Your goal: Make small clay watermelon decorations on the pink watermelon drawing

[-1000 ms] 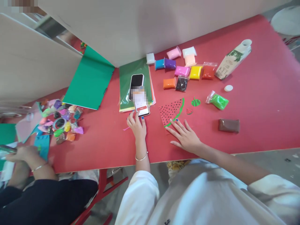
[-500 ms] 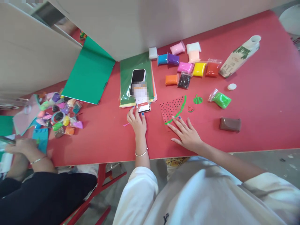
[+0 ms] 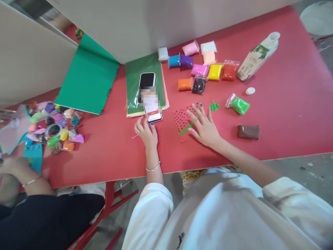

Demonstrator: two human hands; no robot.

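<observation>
My left hand (image 3: 148, 136) rests by the lower edge of a lit phone (image 3: 154, 115), fingers apart and holding nothing. Over a red watermelon slice (image 3: 180, 119) with black dots and a green rind, my right hand (image 3: 206, 130) lies with spread fingers, covering part of the rind. I cannot tell how firmly it touches. Beyond its fingertips is a small green striped watermelon shape (image 3: 214, 106). A second phone (image 3: 147, 79), its screen dark, lies partly under the lit one on a pack of coloured sheets (image 3: 132, 83).
Packets of coloured clay, such as yellow (image 3: 215, 72) and black (image 3: 199, 85), lie at the back. A green packet (image 3: 239, 105), brown block (image 3: 248, 132), white cap (image 3: 250, 91) and carton (image 3: 257, 57) are on the right. Another person's arm (image 3: 32, 178) is at left beside clay bags (image 3: 69, 145).
My right hand has moved up over the slice's rind, hiding the tiny red slice that showed beside it. My left hand stays by the phone. The whole view has shifted slightly.
</observation>
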